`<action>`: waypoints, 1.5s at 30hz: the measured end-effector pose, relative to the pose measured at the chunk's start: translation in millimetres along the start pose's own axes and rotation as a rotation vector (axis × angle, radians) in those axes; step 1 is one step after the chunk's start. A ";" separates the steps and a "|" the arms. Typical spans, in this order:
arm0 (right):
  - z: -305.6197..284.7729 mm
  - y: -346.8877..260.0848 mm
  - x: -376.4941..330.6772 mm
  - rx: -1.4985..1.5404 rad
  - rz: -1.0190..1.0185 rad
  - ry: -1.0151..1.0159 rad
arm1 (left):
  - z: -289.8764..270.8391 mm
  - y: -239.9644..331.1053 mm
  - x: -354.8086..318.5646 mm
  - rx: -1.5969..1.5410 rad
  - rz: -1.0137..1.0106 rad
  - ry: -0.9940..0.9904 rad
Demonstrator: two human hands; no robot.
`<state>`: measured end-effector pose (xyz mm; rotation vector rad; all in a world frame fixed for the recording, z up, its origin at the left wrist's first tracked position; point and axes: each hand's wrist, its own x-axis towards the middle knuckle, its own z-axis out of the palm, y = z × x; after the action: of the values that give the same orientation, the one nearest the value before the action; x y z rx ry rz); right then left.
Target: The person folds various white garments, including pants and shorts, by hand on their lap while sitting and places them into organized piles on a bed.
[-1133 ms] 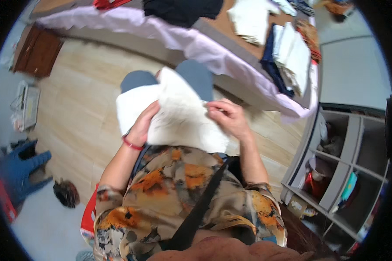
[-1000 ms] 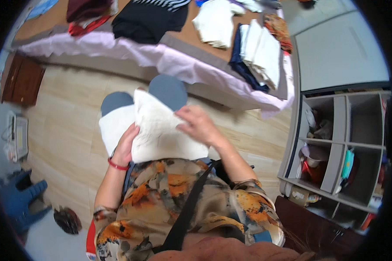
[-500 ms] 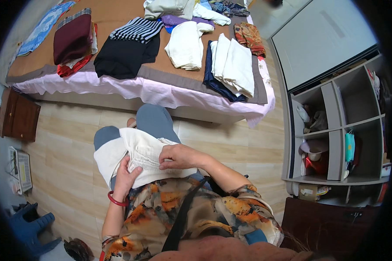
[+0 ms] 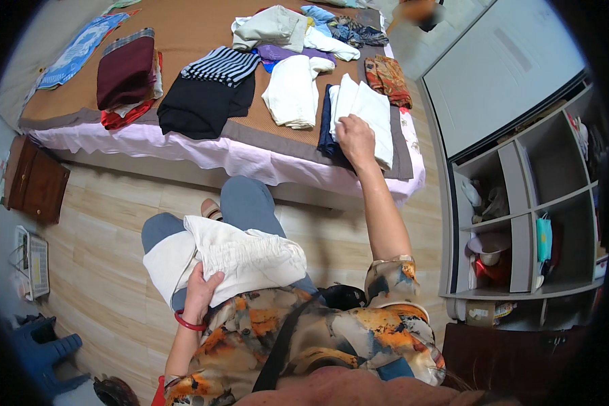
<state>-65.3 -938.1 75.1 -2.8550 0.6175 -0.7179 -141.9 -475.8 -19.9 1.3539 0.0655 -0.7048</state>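
Note:
Across my lap lies a white garment with a gathered elastic waistband (image 4: 260, 260), partly folded. My left hand (image 4: 201, 291) grips its near left edge, thumb on top and fingers underneath. My right arm stretches forward to the bed, where my right hand (image 4: 356, 140) rests with curled fingers on a folded white garment (image 4: 380, 128) that tops a pile. Dark navy cloth (image 4: 327, 122) shows beneath that pile's left side. Just left of it lies another folded white garment (image 4: 293, 93). The fingertips of my right hand are partly hidden.
The bed (image 4: 115, 145) also bears a maroon folded pile (image 4: 126, 74), black clothes (image 4: 206, 105) with a striped top (image 4: 223, 65), and a patterned orange cloth (image 4: 388, 80). Open shelving (image 4: 521, 216) stands at the right, a wooden cabinet (image 4: 37, 179) and blue stool (image 4: 47, 352) at the left.
My right hand has left the white garment on my lap and moved forward and right onto the folded white pile on the bed. My left hand keeps its hold.

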 end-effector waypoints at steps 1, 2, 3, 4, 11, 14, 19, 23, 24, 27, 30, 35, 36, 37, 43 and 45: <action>1.5 4.3 1.6 0.079 0.025 0.016 | -1.3 -1.7 -1.6 0.015 -0.005 0.013; 3.3 8.1 3.6 0.113 0.105 0.059 | -2.8 -3.6 -2.7 0.031 -0.010 0.023; 4.8 11.3 5.0 0.145 0.187 0.102 | -4.1 -5.1 -2.7 0.033 -0.006 0.033; 3.7 13.2 6.5 0.176 0.268 0.146 | -5.8 -6.4 -1.7 0.034 -0.002 0.042; 11.9 78.0 18.9 0.817 0.563 0.278 | -2.2 -6.0 0.2 -0.013 -0.002 0.038; 9.1 65.9 15.5 0.852 0.581 0.271 | -4.8 -7.5 1.5 0.011 0.000 0.034; 10.1 46.1 5.1 0.758 0.390 0.262 | -8.1 -13.5 6.9 -0.025 -0.008 0.021; 0.8 9.8 -10.8 0.405 0.283 0.135 | -14.2 -18.4 6.6 -0.101 -0.056 0.036; 4.7 3.7 -15.9 0.349 0.191 0.153 | -17.2 -25.8 10.8 -0.112 -0.055 0.046; -5.5 -42.8 -36.4 0.249 -0.163 0.191 | -12.8 -19.7 9.4 -0.172 -0.069 0.017; 19.3 -93.1 -74.0 0.525 -0.222 -0.145 | -11.4 -12.0 10.4 -0.162 -0.018 -0.016; 25.3 -183.0 -130.0 0.866 -0.321 -1.018 | -5.6 14.6 3.6 -0.113 0.072 -0.056; 32.9 -190.3 -139.4 0.898 -0.393 -1.060 | -6.3 16.9 2.4 -0.101 0.092 -0.048; 32.6 -197.8 -142.9 0.924 -0.465 -1.103 | -8.1 18.8 1.3 -0.082 0.103 -0.055; 4.1 -211.6 -137.3 0.950 -0.528 -1.188 | -14.4 38.7 -3.6 -0.050 0.187 0.027; -5.3 -216.5 -137.9 0.937 -0.578 -1.198 | -18.2 38.8 -0.9 0.052 0.301 0.053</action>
<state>-101.4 -683.9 69.9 -1.9501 -0.5812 0.5833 -117.0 -457.2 9.7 1.3956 -0.1130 -0.4199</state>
